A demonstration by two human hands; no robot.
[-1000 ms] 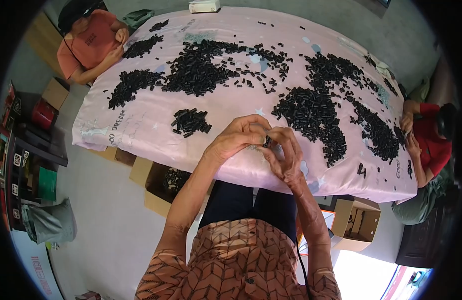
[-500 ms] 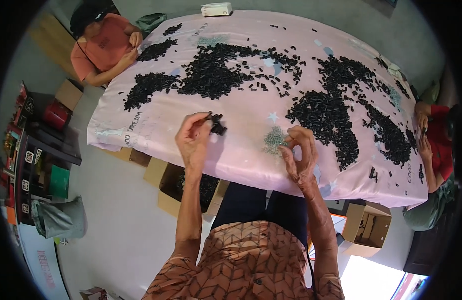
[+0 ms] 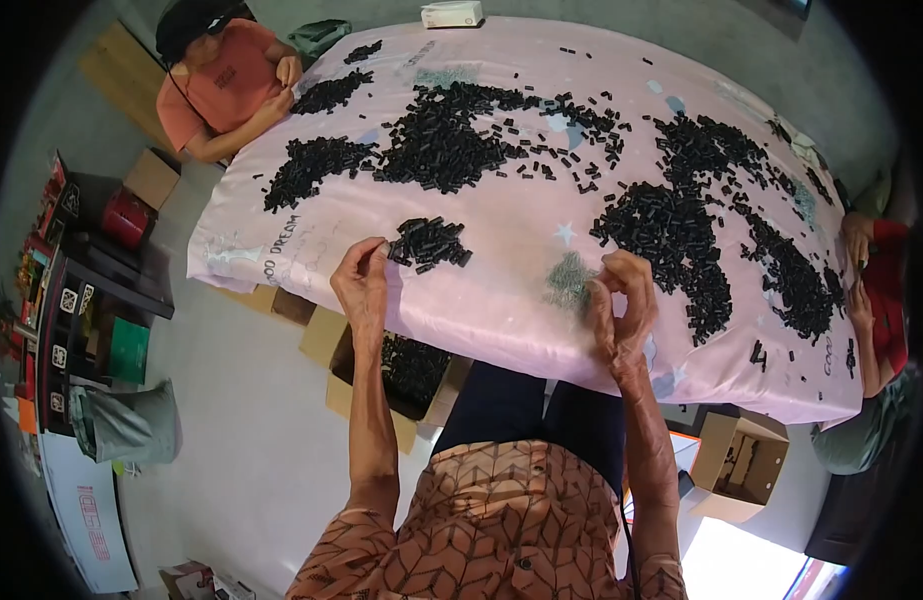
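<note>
Head view: left grip (image 3: 361,292) at left edge of small black-piece pile (image 3: 431,246) on pink-covered table (image 3: 511,300); right grip (image 3: 626,305) beside greenish heap (image 3: 567,278). Both curled; cannot tell whether either clamps a piece.

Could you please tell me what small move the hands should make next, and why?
The left hand should probably pinch one piece from the small heap of short black cylindrical pieces, because it is at that heap's left edge, while the right hand is beside the heap of tiny grey-green pieces. Whether either holds something is unclear.
</note>
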